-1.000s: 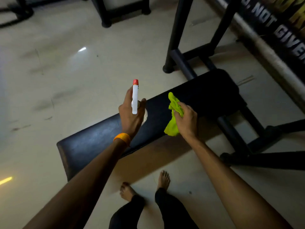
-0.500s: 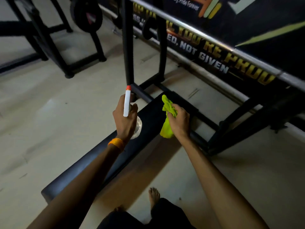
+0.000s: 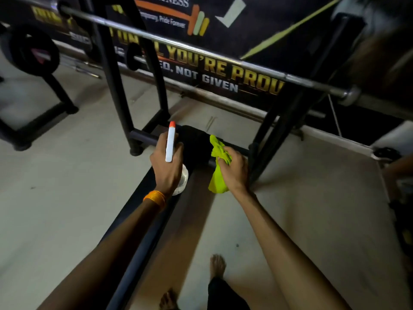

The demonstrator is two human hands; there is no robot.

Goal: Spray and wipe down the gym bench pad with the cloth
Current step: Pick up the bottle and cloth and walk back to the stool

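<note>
Head view: black bench pad (image 3: 196,142) runs lengthwise from near edge of frame toward rack uprights (image 3: 114,70). Left hand (image 3: 166,168), orange wristband (image 3: 155,198), fingers wrapped tight round spray bottle (image 3: 170,144), red nozzle pointing toward pad's far end. Right hand (image 3: 234,168) over pad's right edge, fingers clenched on bunched yellow-green cloth (image 3: 218,173). Barbell (image 3: 201,50) rests across rack beyond. Bare feet on floor (image 3: 55,198).
</note>
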